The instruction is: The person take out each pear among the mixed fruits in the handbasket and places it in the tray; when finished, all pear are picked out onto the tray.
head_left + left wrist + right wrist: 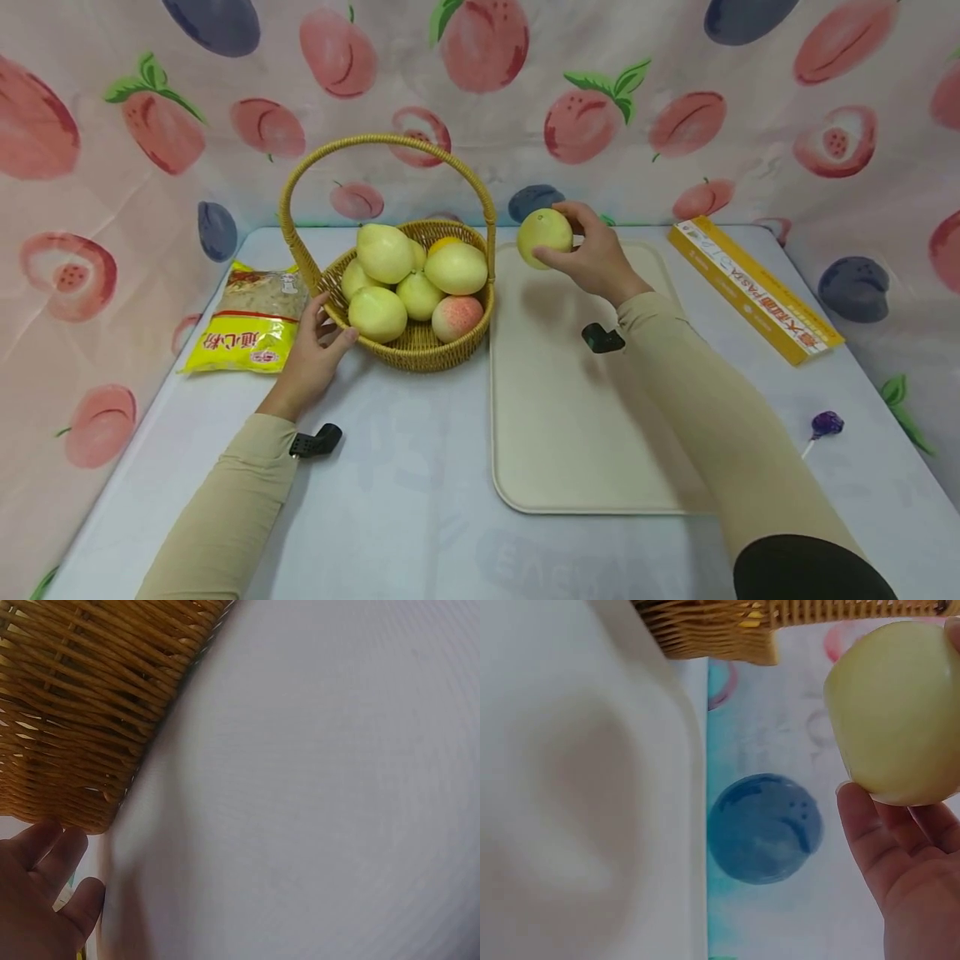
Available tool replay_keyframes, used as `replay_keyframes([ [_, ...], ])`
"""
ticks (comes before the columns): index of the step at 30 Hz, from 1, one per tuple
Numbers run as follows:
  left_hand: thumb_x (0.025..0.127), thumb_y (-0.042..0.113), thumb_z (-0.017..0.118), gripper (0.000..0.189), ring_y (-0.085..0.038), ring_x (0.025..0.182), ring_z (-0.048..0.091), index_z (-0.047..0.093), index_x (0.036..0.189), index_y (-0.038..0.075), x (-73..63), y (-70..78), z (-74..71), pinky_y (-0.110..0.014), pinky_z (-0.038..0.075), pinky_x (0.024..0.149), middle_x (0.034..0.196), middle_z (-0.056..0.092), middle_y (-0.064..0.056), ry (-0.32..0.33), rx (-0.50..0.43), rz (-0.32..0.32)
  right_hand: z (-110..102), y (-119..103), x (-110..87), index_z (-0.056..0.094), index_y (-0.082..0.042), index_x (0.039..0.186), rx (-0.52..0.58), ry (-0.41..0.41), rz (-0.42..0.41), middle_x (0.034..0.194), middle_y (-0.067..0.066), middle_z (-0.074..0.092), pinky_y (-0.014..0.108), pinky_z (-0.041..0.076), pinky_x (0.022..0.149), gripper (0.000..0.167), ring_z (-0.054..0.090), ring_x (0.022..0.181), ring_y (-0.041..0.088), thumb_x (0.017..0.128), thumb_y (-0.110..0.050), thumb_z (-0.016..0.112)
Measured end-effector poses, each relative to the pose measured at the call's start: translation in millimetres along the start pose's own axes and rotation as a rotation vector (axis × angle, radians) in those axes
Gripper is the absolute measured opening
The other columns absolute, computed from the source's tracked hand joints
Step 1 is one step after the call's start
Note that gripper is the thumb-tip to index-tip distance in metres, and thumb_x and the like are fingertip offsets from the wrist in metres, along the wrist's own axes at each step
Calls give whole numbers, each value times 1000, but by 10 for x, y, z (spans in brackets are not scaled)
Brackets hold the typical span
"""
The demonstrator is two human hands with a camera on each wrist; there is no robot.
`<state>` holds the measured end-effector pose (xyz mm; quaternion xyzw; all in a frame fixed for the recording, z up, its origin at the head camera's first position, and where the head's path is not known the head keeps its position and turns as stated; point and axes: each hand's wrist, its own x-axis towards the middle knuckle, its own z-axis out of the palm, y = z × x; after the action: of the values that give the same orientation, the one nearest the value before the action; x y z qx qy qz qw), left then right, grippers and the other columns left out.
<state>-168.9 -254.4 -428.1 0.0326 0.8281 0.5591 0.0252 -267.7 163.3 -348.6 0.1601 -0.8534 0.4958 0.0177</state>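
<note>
My right hand [596, 257] holds a smooth, pale yellow-green, pomelo-like fruit [543, 237] between thumb and fingers, raised over the back left of the beige tray [555, 433]. The right wrist view shows fingertips against the fruit [900, 712]. At the left, my left hand [311, 367] touches the outer side of a wicker basket [420, 360] near its handle's foot. Its fingertips meet the weave in the left wrist view, with the hand [37, 892] partly out of frame. Several similar fruits [385, 252] and a pink peach [457, 318] lie inside the basket, with something orange partly hidden behind them.
A yellow bag of pasta [243, 329] lies left of the basket, close behind my left hand. A long orange pasta box [753, 287] lies right of the tray. Nearer, at the right, is a purple lollipop [827, 424]. Fruit-print cloth hangs behind the white table.
</note>
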Motion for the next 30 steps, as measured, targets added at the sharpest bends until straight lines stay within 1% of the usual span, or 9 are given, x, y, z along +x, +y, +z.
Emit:
replay_keyframes([
  [6, 103, 32, 57, 79, -44, 141, 29, 4, 161, 22, -4, -5, -12, -59, 31, 110, 161, 17, -24, 5, 11, 2, 56, 99, 99, 41, -8, 149, -18, -1, 17, 136, 14, 51, 47, 49, 89, 75, 47, 124, 31, 88, -32, 77],
  [15, 103, 30, 58, 79, -43, 141, 30, 5, 161, 21, -11, -13, -32, -59, 32, 110, 160, 18, -24, 14, 13, 13, 139, 228, 227, 39, -7, 150, -46, -6, 67, 139, 15, 49, 47, 47, 94, 78, 46, 128, 32, 87, -36, 77],
  [20, 103, 32, 58, 79, -43, 140, 31, 6, 161, 20, -3, -24, -43, -58, 32, 110, 160, 19, -24, 19, 13, 20, 190, 267, 295, 38, -6, 150, -42, -3, 92, 140, 17, 48, 47, 46, 94, 78, 46, 126, 32, 88, -35, 76],
  [25, 102, 31, 58, 78, -44, 139, 33, 7, 161, 20, -3, -37, -42, -59, 33, 109, 160, 20, -24, 26, 9, 17, 261, 313, 345, 37, -6, 149, -24, -22, 122, 142, 17, 46, 46, 48, 92, 78, 47, 122, 31, 88, -35, 76],
  [30, 102, 30, 59, 78, -42, 139, 33, 8, 161, 20, 22, -40, -7, -57, 33, 109, 160, 20, -23, 25, 1, 19, 305, 366, 364, 36, -7, 149, -19, -16, 175, 145, 16, 44, 45, 45, 98, 80, 47, 126, 31, 87, -38, 76],
])
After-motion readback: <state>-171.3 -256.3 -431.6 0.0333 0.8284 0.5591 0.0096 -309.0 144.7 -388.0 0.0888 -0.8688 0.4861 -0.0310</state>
